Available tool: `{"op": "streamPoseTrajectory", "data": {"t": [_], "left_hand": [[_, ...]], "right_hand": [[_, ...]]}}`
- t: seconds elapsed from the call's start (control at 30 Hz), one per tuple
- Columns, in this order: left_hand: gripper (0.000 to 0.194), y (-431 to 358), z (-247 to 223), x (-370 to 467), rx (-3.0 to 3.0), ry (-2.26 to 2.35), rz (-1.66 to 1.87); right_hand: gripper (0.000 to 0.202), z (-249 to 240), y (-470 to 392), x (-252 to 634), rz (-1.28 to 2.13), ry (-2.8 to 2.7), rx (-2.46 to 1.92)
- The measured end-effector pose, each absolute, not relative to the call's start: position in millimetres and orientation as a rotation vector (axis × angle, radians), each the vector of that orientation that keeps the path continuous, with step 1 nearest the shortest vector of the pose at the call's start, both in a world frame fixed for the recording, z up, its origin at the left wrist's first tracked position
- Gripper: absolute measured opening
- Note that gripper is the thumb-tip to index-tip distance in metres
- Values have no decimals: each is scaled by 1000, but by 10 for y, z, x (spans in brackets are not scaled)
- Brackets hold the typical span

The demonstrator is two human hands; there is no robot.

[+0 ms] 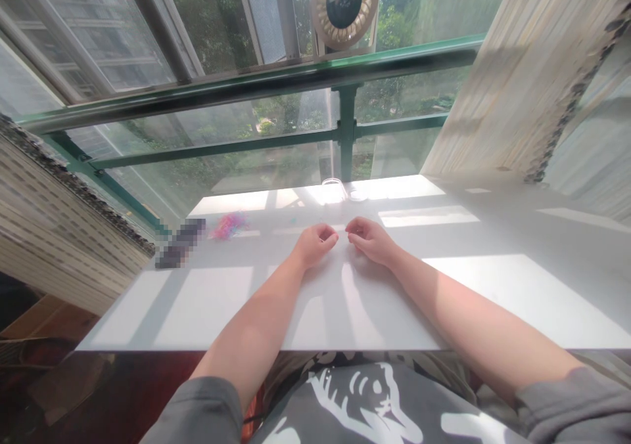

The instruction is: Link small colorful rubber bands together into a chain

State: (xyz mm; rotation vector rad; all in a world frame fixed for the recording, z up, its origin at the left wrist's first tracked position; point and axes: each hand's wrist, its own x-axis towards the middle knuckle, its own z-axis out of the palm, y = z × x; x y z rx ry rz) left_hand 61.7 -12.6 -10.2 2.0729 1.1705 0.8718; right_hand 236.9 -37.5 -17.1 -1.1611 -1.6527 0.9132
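Left hand (315, 245) and right hand (371, 240) curled, just apart; whether they grip anything, can't tell! That bright pile (229, 226) looks light, soft, best pinched at its edge.

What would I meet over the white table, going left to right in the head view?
Dark pixelated item → small multicoloured pile → left hand → right hand.
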Motion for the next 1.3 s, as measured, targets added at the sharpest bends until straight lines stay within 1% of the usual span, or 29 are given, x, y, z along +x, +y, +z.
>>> {"op": "streamPoseTrajectory", "data": {"t": [0.07,0.23,0.73,1.3], "left_hand": [[23,-137,-95,623,2073,1173,867],[23,-150,-91,630,2084,1168,849],[22,-121,-90,610,2092,1140,847],[26,-113,-81,599,2106,1173,830]], "right_hand": [[19,-163,-390,2368,923,-1682,-1148],[17,-139,-419,2361,909,-1745,-1187],[13,-147,-384,2373,955,-1684,-1157],[13,-158,-372,2366,931,-1682,-1169]]}}
